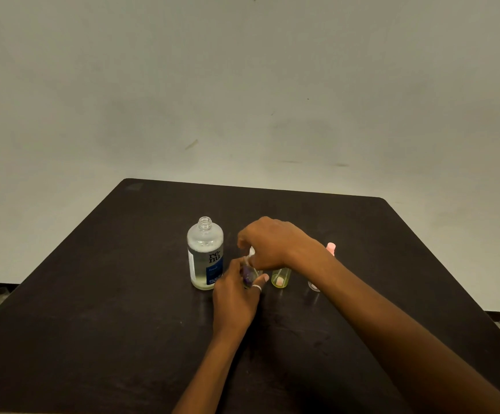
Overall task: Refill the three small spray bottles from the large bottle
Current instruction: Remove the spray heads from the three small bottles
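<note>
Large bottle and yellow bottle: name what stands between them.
Head view: the purple spray bottle, gripped by the left hand, its top held by the right hand.

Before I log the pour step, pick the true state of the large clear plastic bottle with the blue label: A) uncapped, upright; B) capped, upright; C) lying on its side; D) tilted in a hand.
A: the large clear bottle stands upright on the dark table, its threaded neck bare, while the left hand and right hand both hold the small purple spray bottle.
</note>
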Available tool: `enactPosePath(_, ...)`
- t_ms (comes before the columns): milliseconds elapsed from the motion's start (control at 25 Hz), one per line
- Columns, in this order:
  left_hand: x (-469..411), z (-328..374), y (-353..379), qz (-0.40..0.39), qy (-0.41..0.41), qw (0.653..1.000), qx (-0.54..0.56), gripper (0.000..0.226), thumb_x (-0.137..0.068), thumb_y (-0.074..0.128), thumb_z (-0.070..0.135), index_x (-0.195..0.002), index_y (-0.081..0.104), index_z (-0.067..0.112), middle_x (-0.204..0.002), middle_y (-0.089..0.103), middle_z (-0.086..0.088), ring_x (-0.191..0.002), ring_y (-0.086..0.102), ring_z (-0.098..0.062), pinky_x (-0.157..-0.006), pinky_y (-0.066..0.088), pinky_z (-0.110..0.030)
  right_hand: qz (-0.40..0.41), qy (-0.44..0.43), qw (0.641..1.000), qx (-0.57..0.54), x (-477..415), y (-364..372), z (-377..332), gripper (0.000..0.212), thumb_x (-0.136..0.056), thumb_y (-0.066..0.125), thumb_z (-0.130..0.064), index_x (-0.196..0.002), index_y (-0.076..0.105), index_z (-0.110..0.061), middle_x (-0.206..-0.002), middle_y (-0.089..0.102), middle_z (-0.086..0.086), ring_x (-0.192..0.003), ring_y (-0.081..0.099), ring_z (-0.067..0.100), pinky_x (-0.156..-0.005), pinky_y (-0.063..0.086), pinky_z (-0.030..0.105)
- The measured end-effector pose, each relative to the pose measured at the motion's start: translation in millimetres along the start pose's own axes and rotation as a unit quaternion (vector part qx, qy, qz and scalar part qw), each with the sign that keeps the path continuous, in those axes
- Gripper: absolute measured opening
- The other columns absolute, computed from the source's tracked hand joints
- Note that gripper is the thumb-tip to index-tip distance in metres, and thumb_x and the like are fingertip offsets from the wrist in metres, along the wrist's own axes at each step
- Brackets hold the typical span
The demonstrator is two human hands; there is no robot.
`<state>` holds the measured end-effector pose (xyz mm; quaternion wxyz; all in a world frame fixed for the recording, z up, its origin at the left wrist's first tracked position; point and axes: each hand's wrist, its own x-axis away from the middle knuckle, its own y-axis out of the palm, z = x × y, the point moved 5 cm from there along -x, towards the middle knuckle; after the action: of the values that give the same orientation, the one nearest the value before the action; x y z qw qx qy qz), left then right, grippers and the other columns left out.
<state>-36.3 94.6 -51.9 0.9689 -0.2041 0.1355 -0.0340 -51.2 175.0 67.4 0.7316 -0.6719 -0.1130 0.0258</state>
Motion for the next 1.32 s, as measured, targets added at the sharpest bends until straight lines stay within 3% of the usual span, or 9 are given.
enactPosePath(160,0,-1,0,0.004,-0.010,1.000,0.004,0.030,-0.080,0.081,0.033,-0.094,0.054,0.034,-0.082,0.063,0.017,-0.075,0.059,0.008,-0.061,0.042,-0.007,0.045,0.039,0.997,0.050,1,-4,-2,0.027,-0.094,0.060,-0.038,-0.091,0.060,-0.011,-0.072,0.053,0.001,-0.069,0.059,0.015,-0.068,0.055,0.032)
enactPosePath(320,-1,-2,1,0.004,-0.011,1.000,0.002,0.032,-0.080,0.081,0.034,-0.096,0.054,0.032,-0.083,0.064,0.011,-0.075,0.060,0.002,-0.063,0.044,-0.011,0.009,0.027,0.999,0.025,5,-9,-5,0.019,-0.088,0.064,-0.026,-0.098,0.064,-0.009,-0.084,0.061,0.004,-0.076,0.062,0.019,-0.074,0.058,0.035)
enactPosePath(600,-2,-4,3,-0.007,-0.030,0.999,0.025,0.044,-0.080,0.081,0.034,-0.118,0.060,0.029,-0.094,0.063,0.022,-0.081,0.055,0.017,-0.067,0.041,-0.001,0.023,0.039,0.999,-0.008,19,-80,6,0.024,-0.078,0.058,-0.018,-0.097,0.070,-0.024,-0.100,0.068,-0.002,-0.092,0.063,0.020,-0.081,0.057,0.040)
enactPosePath(800,-1,-4,2,-0.005,-0.031,0.999,0.025,0.046,-0.080,0.080,0.035,-0.120,0.060,0.028,-0.101,0.064,0.019,-0.086,0.058,0.008,-0.072,0.041,-0.005,0.111,0.113,0.987,0.000,2,-116,19,0.013,-0.075,0.060,-0.013,-0.086,0.065,-0.014,-0.085,0.060,0.004,-0.079,0.060,0.024,-0.068,0.051,0.032)
enactPosePath(840,-1,-5,2,-0.003,-0.030,0.999,0.027,0.045,-0.080,0.080,0.035,-0.120,0.060,0.028,-0.102,0.064,0.019,-0.088,0.059,0.007,-0.074,0.042,-0.006,0.113,0.128,0.985,-0.003,-7,-112,20,0.004,-0.075,0.059,-0.010,-0.078,0.061,-0.010,-0.078,0.056,0.005,-0.073,0.057,0.024,-0.061,0.047,0.029)
enactPosePath(960,-1,-5,2,0.008,-0.021,0.999,0.027,0.045,-0.079,0.081,0.034,-0.119,0.061,0.028,-0.101,0.066,0.018,-0.091,0.062,0.003,-0.078,0.049,-0.013,0.084,0.163,0.983,-0.032,-42,-73,22,0.017,-0.074,0.061,-0.006,-0.063,0.049,-0.010,-0.071,0.052,0.007,-0.063,0.053,0.021,-0.053,0.042,0.026)
enactPosePath(1080,-2,-6,3,0.010,-0.016,0.999,0.031,0.044,-0.079,0.082,0.033,-0.116,0.062,0.026,-0.101,0.068,0.015,-0.091,0.064,0.000,-0.080,0.053,-0.018,0.027,0.187,0.979,-0.074,-79,-25,25,0.016,-0.073,0.066,-0.006,-0.062,0.055,-0.010,-0.072,0.059,0.008,-0.075,0.066,0.024,-0.069,0.058,0.032)
enactPosePath(1320,-1,-7,5,0.004,-0.009,0.999,0.044,0.043,-0.080,0.081,0.032,-0.118,0.060,0.026,-0.105,0.067,0.016,-0.094,0.064,0.001,-0.082,0.052,-0.015,-0.039,0.224,0.969,-0.093,-112,28,38,0.012,-0.078,0.072,-0.010,-0.079,0.060,-0.007,-0.086,0.063,0.010,-0.084,0.069,0.026,-0.080,0.060,0.036)
